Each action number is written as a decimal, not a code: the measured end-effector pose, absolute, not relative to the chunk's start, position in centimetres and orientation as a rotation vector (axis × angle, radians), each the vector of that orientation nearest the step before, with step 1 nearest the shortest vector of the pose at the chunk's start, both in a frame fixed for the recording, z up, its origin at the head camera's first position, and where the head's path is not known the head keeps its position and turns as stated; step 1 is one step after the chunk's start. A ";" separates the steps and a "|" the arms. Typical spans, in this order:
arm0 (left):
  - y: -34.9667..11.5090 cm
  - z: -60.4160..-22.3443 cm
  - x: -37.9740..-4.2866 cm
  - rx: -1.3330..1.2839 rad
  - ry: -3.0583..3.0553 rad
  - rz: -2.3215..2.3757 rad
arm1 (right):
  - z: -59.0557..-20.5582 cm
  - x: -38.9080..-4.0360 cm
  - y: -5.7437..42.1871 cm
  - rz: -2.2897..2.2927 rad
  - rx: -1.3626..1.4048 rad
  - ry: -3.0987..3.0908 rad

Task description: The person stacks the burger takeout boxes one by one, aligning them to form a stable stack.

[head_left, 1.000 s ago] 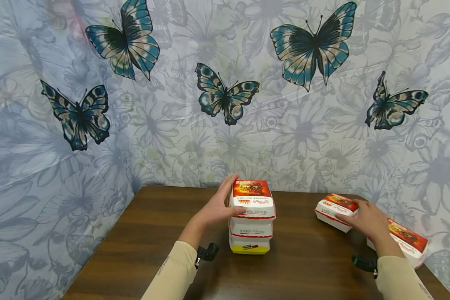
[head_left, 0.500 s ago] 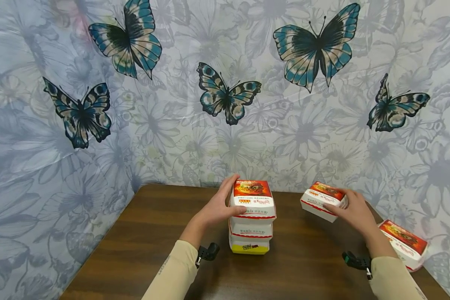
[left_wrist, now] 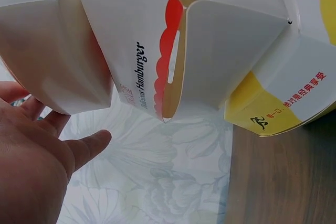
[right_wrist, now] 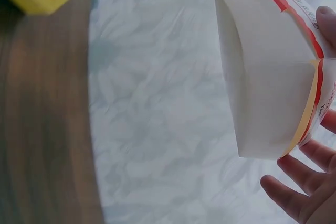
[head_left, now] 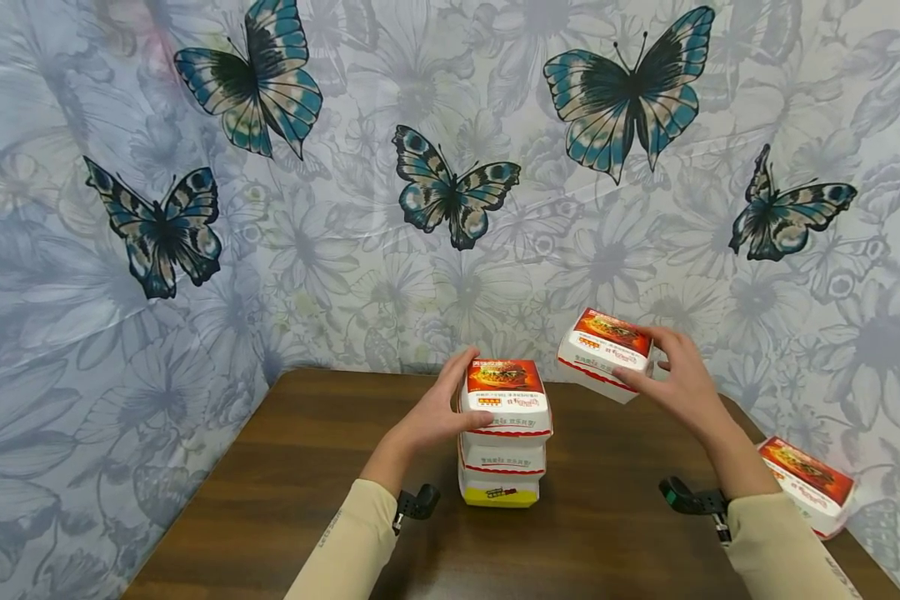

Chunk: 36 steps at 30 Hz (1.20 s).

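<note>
A stack of white paper hamburger boxes, with a yellow part at its foot point(head_left: 499, 495), stands on the wooden table point(head_left: 330, 467). My left hand point(head_left: 437, 417) grips the top hamburger box point(head_left: 506, 396) from the left, thumb on its front and fingers toward its back. Raised to the right of the stack, another hamburger box point(head_left: 606, 343) is tilted in my right hand point(head_left: 682, 383), which pinches it between thumb and fingers at its right end. The right wrist view shows the white underside of that box point(right_wrist: 273, 87).
One more hamburger box point(head_left: 808, 483) lies at the table's right edge, beyond my right forearm. A cloth with a butterfly print point(head_left: 465, 283) hangs behind the table and along its sides.
My right hand has taken a hamburger box from the right side of the table, lifted it and carried it left toward the stack. The left hand has stayed on the stack.
</note>
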<state>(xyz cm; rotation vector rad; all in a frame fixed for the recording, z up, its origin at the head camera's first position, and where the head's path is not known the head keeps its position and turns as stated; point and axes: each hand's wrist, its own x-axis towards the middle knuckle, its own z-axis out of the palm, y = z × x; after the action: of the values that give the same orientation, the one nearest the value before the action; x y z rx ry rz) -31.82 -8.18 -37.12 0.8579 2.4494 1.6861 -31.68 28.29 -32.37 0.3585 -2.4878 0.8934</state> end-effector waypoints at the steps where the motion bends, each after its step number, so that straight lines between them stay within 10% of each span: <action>1: -8.2 -37.1 -31.8 0.857 2.451 1.686 | -32.0 -31.6 27.9 0.901 0.368 -2.478; 36: -7.5 -36.6 -31.5 0.924 2.416 1.733 | -28.2 -29.5 19.7 1.163 0.843 -2.373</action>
<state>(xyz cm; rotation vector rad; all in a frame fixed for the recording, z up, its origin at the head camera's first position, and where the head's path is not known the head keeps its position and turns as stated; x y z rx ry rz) -31.54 -7.51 -36.60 0.9244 2.4162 1.7331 -29.48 19.70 -28.23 0.8433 -2.3728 1.1629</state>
